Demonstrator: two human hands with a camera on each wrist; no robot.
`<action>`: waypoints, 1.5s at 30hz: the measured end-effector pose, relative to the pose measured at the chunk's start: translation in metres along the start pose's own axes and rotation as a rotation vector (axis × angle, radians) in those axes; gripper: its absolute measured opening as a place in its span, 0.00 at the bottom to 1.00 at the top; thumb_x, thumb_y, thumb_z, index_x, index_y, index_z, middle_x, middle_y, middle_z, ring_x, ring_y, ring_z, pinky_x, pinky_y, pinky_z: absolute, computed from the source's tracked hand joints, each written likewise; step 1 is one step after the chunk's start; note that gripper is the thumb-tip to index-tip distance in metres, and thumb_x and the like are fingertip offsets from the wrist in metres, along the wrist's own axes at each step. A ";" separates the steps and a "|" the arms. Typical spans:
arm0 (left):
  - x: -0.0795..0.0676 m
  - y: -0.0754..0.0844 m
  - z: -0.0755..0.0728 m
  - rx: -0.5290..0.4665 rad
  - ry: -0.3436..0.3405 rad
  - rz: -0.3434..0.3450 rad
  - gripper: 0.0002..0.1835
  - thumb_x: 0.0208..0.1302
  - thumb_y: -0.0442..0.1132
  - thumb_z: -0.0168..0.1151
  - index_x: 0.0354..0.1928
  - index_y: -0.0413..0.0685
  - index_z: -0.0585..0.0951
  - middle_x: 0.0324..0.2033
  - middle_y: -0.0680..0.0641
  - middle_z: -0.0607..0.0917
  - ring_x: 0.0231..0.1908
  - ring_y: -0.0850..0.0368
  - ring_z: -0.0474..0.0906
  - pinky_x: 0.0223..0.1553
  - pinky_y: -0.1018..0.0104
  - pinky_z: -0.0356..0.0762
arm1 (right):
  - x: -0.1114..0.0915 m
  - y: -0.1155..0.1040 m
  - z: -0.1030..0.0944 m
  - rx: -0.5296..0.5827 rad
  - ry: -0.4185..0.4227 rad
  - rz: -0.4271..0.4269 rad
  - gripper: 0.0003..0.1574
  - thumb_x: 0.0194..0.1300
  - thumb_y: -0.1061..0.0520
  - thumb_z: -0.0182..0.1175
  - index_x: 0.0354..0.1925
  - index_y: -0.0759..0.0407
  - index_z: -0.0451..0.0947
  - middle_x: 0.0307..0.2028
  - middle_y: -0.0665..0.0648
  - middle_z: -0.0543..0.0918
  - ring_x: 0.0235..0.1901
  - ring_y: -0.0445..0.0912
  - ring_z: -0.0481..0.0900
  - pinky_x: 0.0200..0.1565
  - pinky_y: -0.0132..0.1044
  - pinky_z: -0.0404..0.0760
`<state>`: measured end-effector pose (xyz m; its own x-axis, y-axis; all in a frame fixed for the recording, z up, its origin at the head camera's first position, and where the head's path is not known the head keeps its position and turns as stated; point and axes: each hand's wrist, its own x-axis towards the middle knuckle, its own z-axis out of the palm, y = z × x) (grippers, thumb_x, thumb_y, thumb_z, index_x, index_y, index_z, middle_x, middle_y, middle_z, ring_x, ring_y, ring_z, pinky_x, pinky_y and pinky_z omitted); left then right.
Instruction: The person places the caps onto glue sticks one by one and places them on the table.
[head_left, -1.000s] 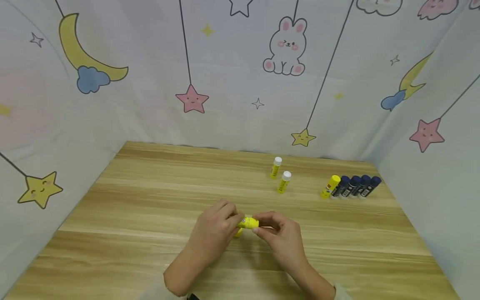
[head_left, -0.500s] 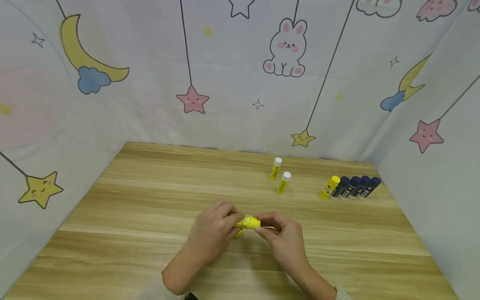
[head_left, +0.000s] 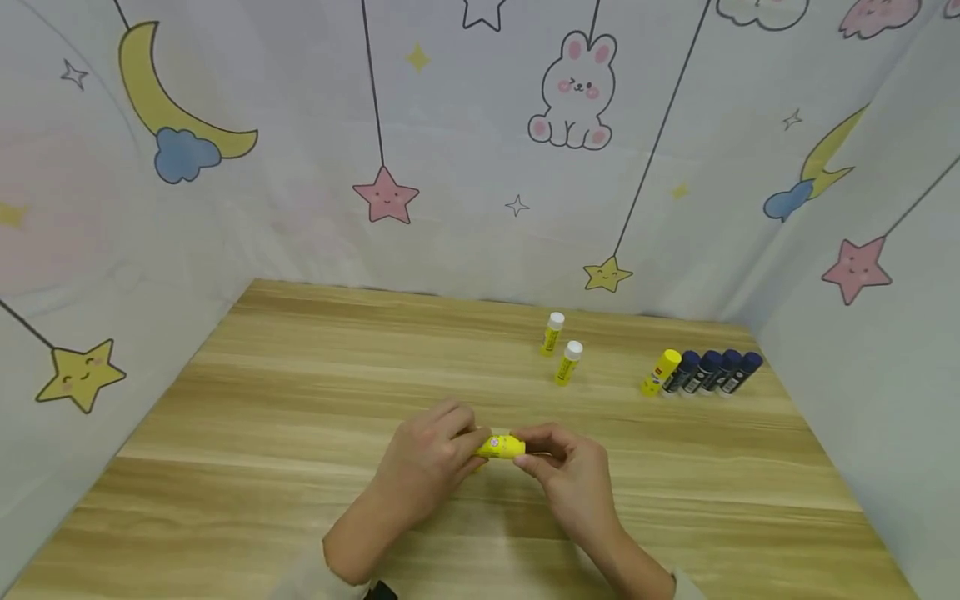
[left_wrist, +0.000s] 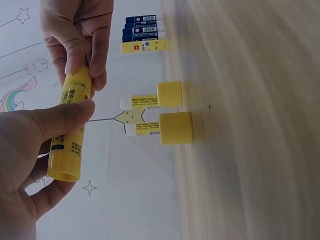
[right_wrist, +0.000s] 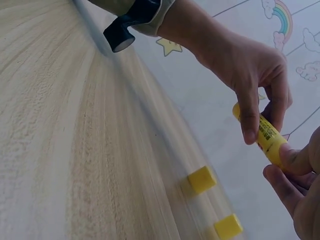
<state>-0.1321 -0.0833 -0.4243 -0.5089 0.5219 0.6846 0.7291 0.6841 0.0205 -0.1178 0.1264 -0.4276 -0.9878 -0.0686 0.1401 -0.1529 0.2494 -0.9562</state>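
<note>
My left hand (head_left: 435,454) grips the body of a yellow glue stick (head_left: 502,447), holding it nearly level above the table. My right hand (head_left: 570,467) pinches the stick's other end between thumb and fingers, which hide that tip. In the left wrist view, the wider end of the glue stick (left_wrist: 65,162) looks hollow and uncapped. Two yellow caps (left_wrist: 176,128) stand on the table below the hands; in the head view the left hand hides nearly all of them.
Two yellow glue sticks with white tops (head_left: 568,364) stand farther back. To the right, a yellow capped glue stick (head_left: 662,372) heads a row of several dark-blue-capped glue sticks (head_left: 701,372). A patterned cloth (head_left: 465,242) hangs behind the wooden table (head_left: 315,367).
The glue stick and right hand have shifted slightly to the right, and the stick's label has turned a little. Both hands keep their hold. The standing glue sticks have not moved.
</note>
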 end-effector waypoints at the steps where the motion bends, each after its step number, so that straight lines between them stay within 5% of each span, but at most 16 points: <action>1: 0.001 0.000 0.000 0.002 0.003 0.002 0.17 0.41 0.41 0.86 0.35 0.46 0.91 0.30 0.54 0.80 0.32 0.62 0.75 0.31 0.76 0.80 | 0.000 0.000 0.000 0.003 0.001 0.002 0.15 0.55 0.70 0.73 0.40 0.56 0.88 0.40 0.53 0.89 0.41 0.47 0.88 0.42 0.35 0.87; 24: 0.008 0.001 -0.005 0.015 -0.042 -0.011 0.17 0.39 0.42 0.86 0.33 0.48 0.90 0.29 0.56 0.80 0.30 0.64 0.74 0.30 0.79 0.77 | 0.001 -0.009 0.000 0.018 0.030 0.022 0.13 0.53 0.70 0.74 0.38 0.60 0.88 0.39 0.56 0.89 0.40 0.47 0.88 0.42 0.34 0.87; 37: 0.010 -0.001 -0.005 -0.030 -0.085 -0.010 0.17 0.43 0.45 0.84 0.35 0.50 0.90 0.30 0.56 0.80 0.31 0.64 0.74 0.30 0.78 0.77 | -0.001 -0.008 -0.007 -0.020 -0.011 -0.037 0.12 0.57 0.69 0.72 0.41 0.60 0.86 0.44 0.56 0.88 0.43 0.48 0.88 0.45 0.34 0.87; 45: 0.010 -0.003 -0.001 -0.031 -0.084 -0.013 0.17 0.43 0.45 0.84 0.36 0.49 0.90 0.31 0.56 0.81 0.31 0.64 0.74 0.31 0.79 0.76 | 0.003 -0.004 -0.008 0.019 -0.020 -0.009 0.14 0.57 0.68 0.74 0.41 0.53 0.87 0.42 0.52 0.89 0.43 0.50 0.88 0.43 0.36 0.87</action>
<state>-0.1387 -0.0803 -0.4171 -0.5540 0.5550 0.6205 0.7353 0.6757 0.0521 -0.1201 0.1323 -0.4210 -0.9855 -0.0900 0.1435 -0.1608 0.2299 -0.9598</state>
